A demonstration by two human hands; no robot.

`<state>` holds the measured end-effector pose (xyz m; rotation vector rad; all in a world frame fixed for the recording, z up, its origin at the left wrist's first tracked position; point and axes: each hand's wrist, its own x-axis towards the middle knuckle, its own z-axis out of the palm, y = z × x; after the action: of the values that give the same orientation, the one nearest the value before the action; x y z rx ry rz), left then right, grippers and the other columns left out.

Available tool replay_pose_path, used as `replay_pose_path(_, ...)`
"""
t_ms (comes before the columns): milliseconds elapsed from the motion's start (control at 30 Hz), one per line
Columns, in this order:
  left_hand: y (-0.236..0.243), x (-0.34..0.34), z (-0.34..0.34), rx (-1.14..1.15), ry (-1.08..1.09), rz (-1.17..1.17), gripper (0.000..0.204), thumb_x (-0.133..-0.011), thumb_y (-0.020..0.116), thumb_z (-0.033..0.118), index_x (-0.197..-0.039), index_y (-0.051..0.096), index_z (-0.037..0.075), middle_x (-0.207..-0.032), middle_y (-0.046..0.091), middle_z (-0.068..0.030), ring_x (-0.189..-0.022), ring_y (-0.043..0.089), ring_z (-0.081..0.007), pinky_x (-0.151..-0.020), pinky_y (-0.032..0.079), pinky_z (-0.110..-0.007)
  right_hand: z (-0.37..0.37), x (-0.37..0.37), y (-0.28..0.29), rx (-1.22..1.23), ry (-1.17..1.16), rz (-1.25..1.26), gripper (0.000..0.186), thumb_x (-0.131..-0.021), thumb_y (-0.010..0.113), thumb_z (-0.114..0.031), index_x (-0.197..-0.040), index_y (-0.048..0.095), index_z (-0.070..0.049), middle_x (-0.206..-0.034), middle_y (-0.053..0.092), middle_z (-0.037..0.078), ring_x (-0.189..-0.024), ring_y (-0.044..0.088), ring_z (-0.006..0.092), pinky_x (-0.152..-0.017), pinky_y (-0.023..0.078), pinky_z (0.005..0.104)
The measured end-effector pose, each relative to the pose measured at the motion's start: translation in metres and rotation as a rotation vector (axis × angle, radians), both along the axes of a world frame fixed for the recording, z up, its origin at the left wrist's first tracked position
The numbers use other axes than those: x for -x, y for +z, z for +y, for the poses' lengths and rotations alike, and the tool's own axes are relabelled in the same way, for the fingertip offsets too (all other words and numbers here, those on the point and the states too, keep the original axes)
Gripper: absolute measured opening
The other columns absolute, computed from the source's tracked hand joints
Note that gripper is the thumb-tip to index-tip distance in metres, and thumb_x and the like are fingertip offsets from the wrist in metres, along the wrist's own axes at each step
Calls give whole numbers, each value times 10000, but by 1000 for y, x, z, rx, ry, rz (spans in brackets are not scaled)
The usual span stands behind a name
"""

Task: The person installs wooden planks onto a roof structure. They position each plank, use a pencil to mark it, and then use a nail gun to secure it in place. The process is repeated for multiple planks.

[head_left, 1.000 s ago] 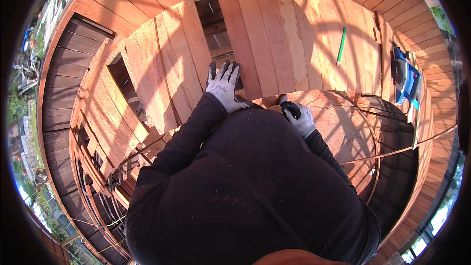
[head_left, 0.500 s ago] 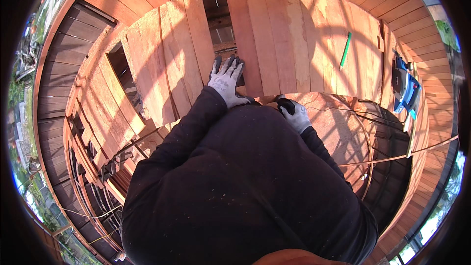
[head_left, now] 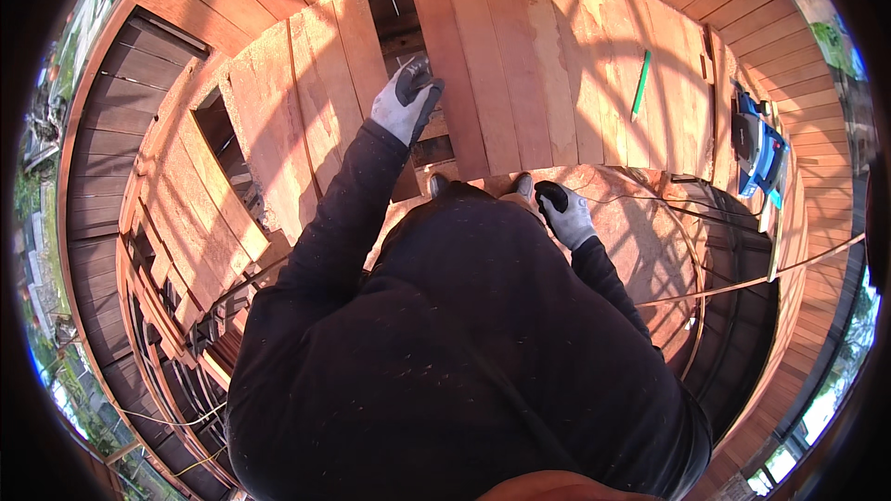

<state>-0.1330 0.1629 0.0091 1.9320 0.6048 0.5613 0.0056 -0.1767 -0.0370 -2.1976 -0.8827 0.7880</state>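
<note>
My left hand (head_left: 405, 104), in a white glove with dark fingertips, is raised over a narrow gap (head_left: 394, 11) between reddish-brown planks. Its fingers are curled in; a small thin pale bit shows by the fingertips, too small to name. Right of the gap lies a darker plank (head_left: 447, 65), and a lighter plank (head_left: 360, 51) borders it on the left. Close to my body, below the planks' near edge, my right hand (head_left: 568, 214) is gloved alike. Its dark fingers are bent together, and whatever they may hold is hidden.
A green pencil (head_left: 641, 85) lies on the planks to the right. Farther right is a blue power tool (head_left: 763, 156) by the curved plank wall. Another opening (head_left: 221, 130) breaks the planks at left, with stacked wood strips (head_left: 160, 292) lower down. My shoes (head_left: 438, 185) show beneath me.
My left hand has come up from lying spread across the gap and its fingers have curled. My right hand has moved slightly outward from my body. Both shoes now show.
</note>
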Motion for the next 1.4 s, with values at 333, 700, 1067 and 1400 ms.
replay_pose_path(333, -44, -63, 39, 1095, 338, -177, 415, -1002, 498, 385, -1234, 585, 51, -1160, 655, -106, -1033, 632, -248, -917, 495, -407, -71, -2, -2, -188, -391, 210, 220, -921, 604, -82, -1110, 686, -5, -889, 718, 90, -752, 682, 158, -689, 543, 301)
replay_pose_path(700, -88, -78, 40, 1192, 321, -142, 526, -932, 615, 477, -1261, 612, 68, -1095, 679, -97, -895, 655, -206, -774, 526, -328, -153, 10, -61, -7, -623, 395, 212, -927, 615, -92, -1084, 672, 39, -859, 715, 92, -676, 685, 159, -615, 545, 278)
replay_pose_path(1067, -50, -72, 23, 1237, 277, -217, 467, -955, 601, 391, -1274, 596, 49, -1126, 677, -91, -944, 661, -209, -799, 538, -330, -169, 5, -49, 219, -689, 425, 250, -945, 612, -164, -1106, 644, 25, -846, 711, 143, -649, 695, 228, -574, 568, 322)
replay_pose_path(1400, -49, -68, 17, 1058, 287, -90, 398, -947, 618, 310, -1244, 598, 45, -1139, 673, -112, -992, 656, -242, -865, 536, -359, -198, 22, -67, 516, -612, 316, 328, -867, 698, -323, -900, 734, 1, -817, 726, 126, -673, 686, 161, -613, 529, 335)
